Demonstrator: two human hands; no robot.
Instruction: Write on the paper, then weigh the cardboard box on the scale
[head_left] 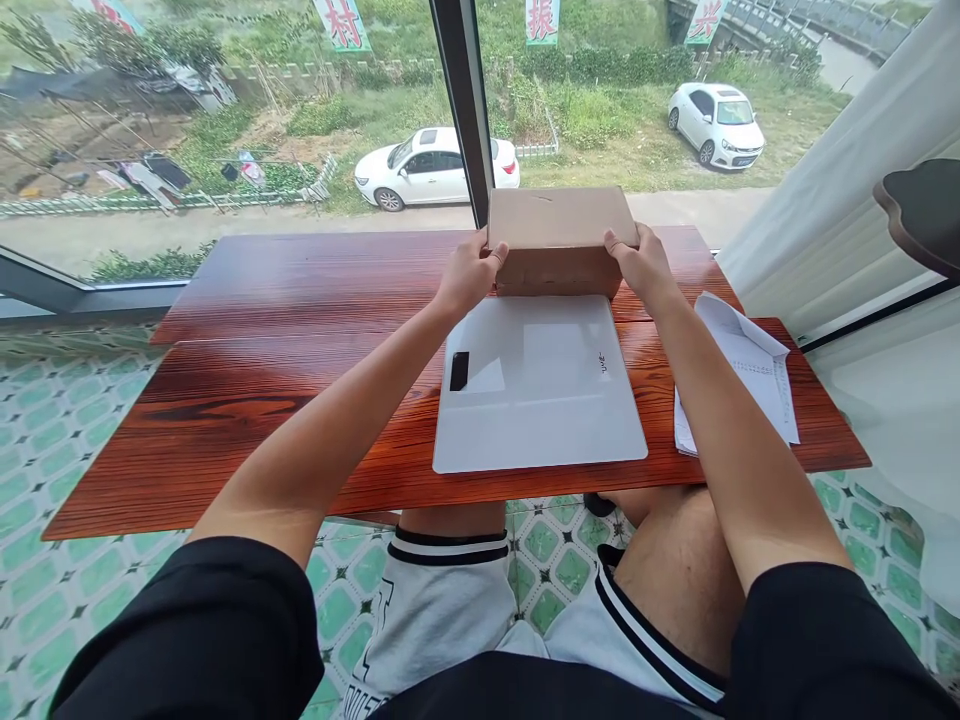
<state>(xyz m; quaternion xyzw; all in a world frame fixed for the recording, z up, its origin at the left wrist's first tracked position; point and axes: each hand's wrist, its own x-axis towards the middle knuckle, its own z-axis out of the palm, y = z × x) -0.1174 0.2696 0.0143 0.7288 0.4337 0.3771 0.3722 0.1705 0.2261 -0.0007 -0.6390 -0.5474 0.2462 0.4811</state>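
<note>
A brown cardboard box (pixel 559 225) is held between my two hands at the far side of the table. My left hand (pixel 474 268) grips its left end, thumb on the near edge. On the opposite end, my right hand (pixel 637 258) is closed with its thumb near the top edge. Just in front of the box lies a flat white panel (pixel 536 410) with rounded corners, a small black rectangle at its left and dark lettering at its right. It looks like a closed laptop or a flat scale; I cannot tell which. Whether the box touches the table is unclear.
The red-brown wooden table (pixel 247 420) has a seam across it. Several sheets of paper (pixel 757 375) lie at its right, beneath my right forearm. A dark wavy-edged object (pixel 926 215) juts in at the right, by a white curtain (pixel 832 200). The window (pixel 300 120) stands behind.
</note>
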